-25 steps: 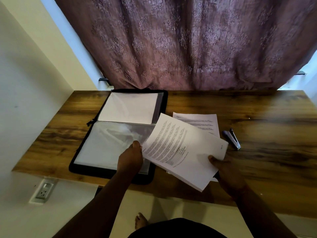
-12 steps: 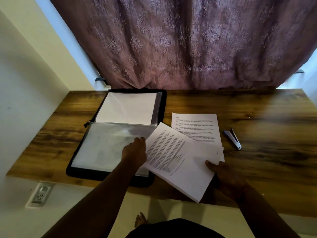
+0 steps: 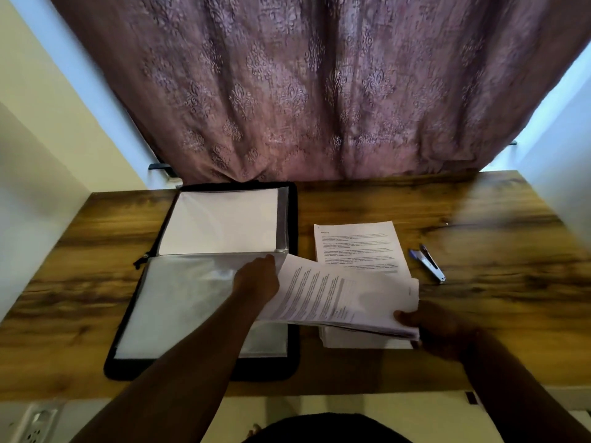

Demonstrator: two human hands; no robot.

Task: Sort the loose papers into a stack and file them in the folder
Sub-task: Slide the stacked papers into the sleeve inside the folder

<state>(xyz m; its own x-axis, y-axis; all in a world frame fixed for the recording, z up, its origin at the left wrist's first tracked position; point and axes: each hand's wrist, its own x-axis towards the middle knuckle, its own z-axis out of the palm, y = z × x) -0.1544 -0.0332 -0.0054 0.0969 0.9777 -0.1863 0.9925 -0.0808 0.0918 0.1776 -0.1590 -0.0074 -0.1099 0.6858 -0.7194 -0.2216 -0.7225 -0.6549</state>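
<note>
A black zip folder (image 3: 295,219) lies open on the wooden desk (image 3: 479,314), with clear plastic sleeves; the far half holds a white sheet (image 3: 220,225). My left hand (image 3: 256,281) rests on the near clear sleeve (image 3: 179,302) at its right top corner; I cannot tell whether it pinches the sleeve's edge. My right hand (image 3: 428,327) grips a stack of printed papers (image 3: 339,298) by its right corner, tilted and held low over the desk, its left end over the folder's right edge. Another printed pile (image 3: 358,247) lies flat on the desk beneath and behind it.
A blue and silver stapler (image 3: 428,263) lies on the desk right of the papers. A purple patterned curtain (image 3: 319,91) hangs behind the desk. A wall (image 3: 38,187) closes the left side, with a power outlet (image 3: 35,426) below the desk's front edge.
The held stack has dropped lower and turned flatter, moving slightly left toward the folder. My left hand slid up along the near sleeve to its top right corner.
</note>
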